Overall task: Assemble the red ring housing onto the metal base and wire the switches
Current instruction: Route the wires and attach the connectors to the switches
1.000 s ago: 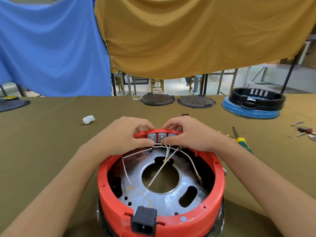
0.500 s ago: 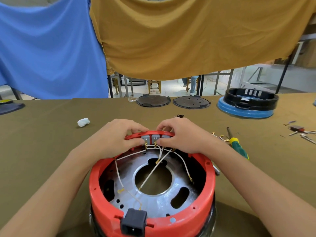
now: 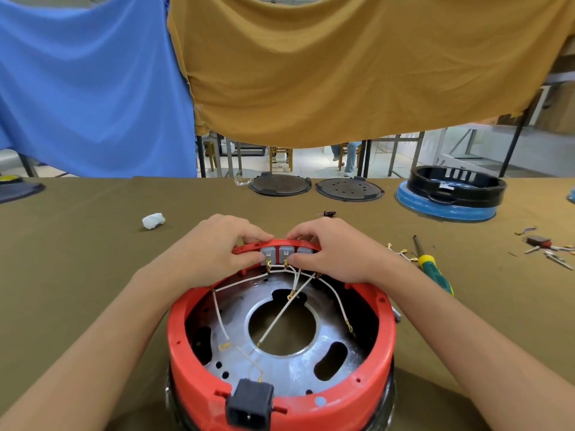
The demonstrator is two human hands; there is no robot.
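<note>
While hands (image 3: 217,247) pinch switches (image 3: 284,253), nothing reads.

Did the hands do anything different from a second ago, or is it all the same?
Almost the same. The left hand and right hand keep pinching the grey switches at the far rim of the red ring housing; nothing was let go or picked up. The white wires and the screwdriver lie as before. Only the camera shifted slightly.
</note>
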